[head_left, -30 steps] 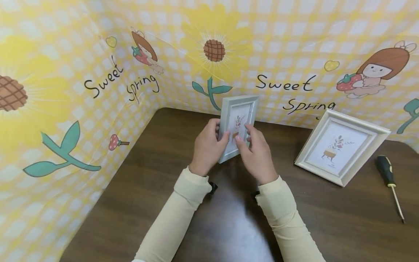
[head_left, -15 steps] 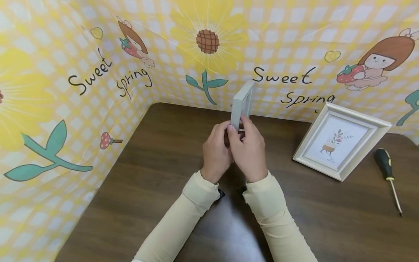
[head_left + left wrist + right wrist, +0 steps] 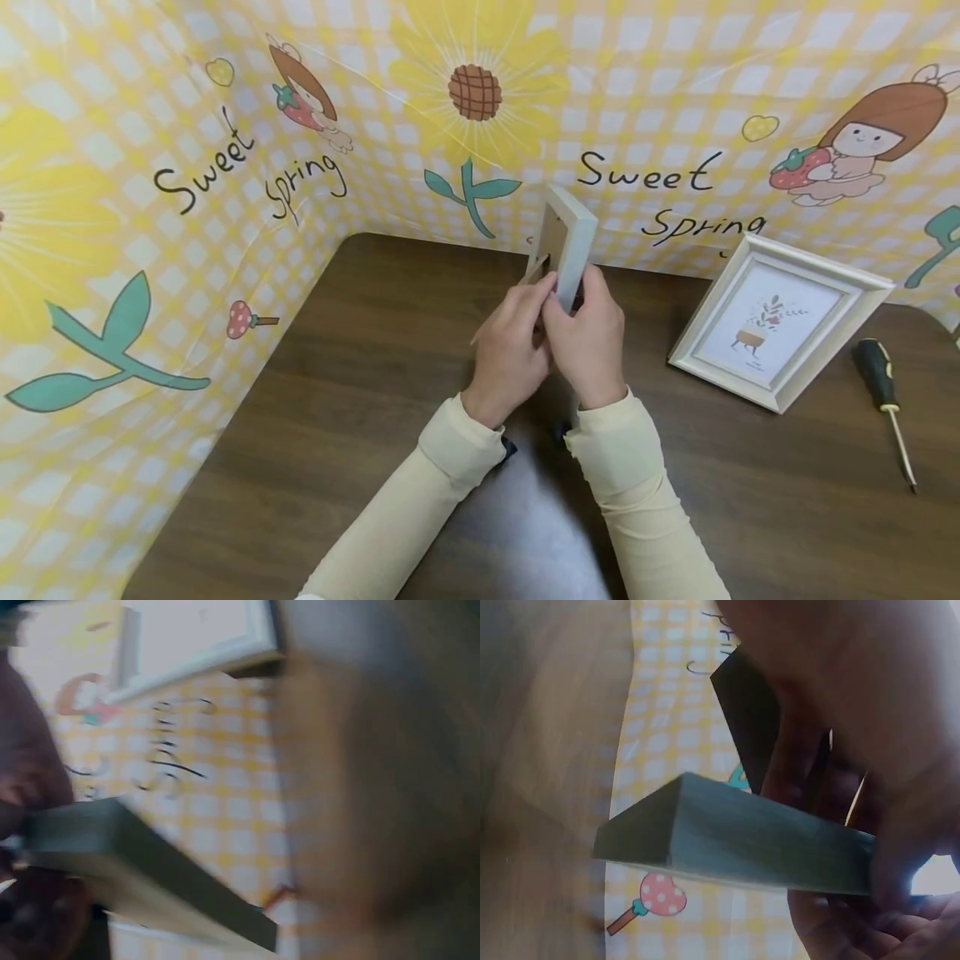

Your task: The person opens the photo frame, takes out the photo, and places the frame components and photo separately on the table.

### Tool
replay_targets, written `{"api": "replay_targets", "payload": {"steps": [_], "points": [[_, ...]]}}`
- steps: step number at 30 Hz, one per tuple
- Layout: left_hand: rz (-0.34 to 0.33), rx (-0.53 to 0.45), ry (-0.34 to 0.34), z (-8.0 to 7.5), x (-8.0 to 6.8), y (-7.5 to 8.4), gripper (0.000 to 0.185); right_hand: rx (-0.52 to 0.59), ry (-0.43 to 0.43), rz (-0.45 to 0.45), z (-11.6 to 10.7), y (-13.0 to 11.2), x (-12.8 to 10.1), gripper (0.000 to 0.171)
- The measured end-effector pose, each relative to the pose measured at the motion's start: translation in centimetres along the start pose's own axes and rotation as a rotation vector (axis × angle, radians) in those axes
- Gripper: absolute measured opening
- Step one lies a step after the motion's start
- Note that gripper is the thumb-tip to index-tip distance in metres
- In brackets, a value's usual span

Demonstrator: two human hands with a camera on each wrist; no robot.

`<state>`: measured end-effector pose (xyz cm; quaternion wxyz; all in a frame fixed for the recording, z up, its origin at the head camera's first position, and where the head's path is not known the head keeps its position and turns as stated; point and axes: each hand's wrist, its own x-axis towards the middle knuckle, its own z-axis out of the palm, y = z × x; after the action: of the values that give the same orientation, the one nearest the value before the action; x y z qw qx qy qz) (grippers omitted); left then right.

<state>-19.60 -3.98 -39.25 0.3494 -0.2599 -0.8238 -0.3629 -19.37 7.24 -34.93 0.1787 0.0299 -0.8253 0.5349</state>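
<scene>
A small pale grey-green picture frame [image 3: 576, 242] stands nearly edge-on between both hands, above the table. Its brown back faces left, with a thin support leg [image 3: 537, 268] angled out from it. My left hand [image 3: 510, 346] grips the lower back side, fingertips at the frame's edge. On the other side, my right hand [image 3: 590, 346] pinches the near edge, thumb against it. The left wrist view has the frame's side [image 3: 187, 877] with fingers [image 3: 34, 772] at its end. In the right wrist view, fingers [image 3: 810, 750] wrap around the frame [image 3: 769, 840]; its picture is hidden.
A larger cream picture frame [image 3: 840, 333] with a plant print stands on the brown table [image 3: 360, 400] to the right. Beyond it lies a black-and-yellow screwdriver [image 3: 877, 375]. A yellow checked cloth [image 3: 660, 75] hangs behind the table and along its left side.
The small frame has turned in both hands, from its picture facing me, through edge-on, to its back showing on the left. The hands have come closer together at its lower end.
</scene>
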Motion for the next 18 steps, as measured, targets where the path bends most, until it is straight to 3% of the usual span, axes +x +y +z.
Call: {"api": "replay_targets", "payload": {"steps": [4, 7, 9, 11, 14, 16, 18], "points": [[-0.073, 0.043, -0.144, -1.4, 0.9, 1.8, 0.049, 0.070, 0.011, 0.001, -0.7, 0.6, 0.6, 0.026], [-0.181, 0.056, -0.248, -2.9, 1.8, 3.2, 0.049, 0.146, -0.002, -0.002, -0.9, 0.8, 1.0, 0.027], [-0.253, 0.013, -0.279, -4.0, 2.3, 3.7, 0.047, 0.212, -0.022, 0.006, -1.0, 0.8, 1.1, 0.027], [-0.303, -0.076, -0.268, -5.1, 2.7, 4.0, 0.045, 0.277, -0.044, 0.018, -1.0, 0.8, 1.2, 0.027], [-0.349, -0.335, -0.209, -6.9, 3.1, 4.1, 0.038, 0.391, -0.082, 0.073, -1.1, 0.9, 1.1, 0.027], [-0.334, -0.500, -0.146, -8.2, 3.3, 4.0, 0.033, 0.457, -0.101, 0.122, -1.2, 0.9, 1.0, 0.027], [-0.295, -0.604, -0.071, -9.3, 3.4, 3.6, 0.028, 0.518, -0.115, 0.171, -1.4, 1.0, 1.1, 0.025]]}}
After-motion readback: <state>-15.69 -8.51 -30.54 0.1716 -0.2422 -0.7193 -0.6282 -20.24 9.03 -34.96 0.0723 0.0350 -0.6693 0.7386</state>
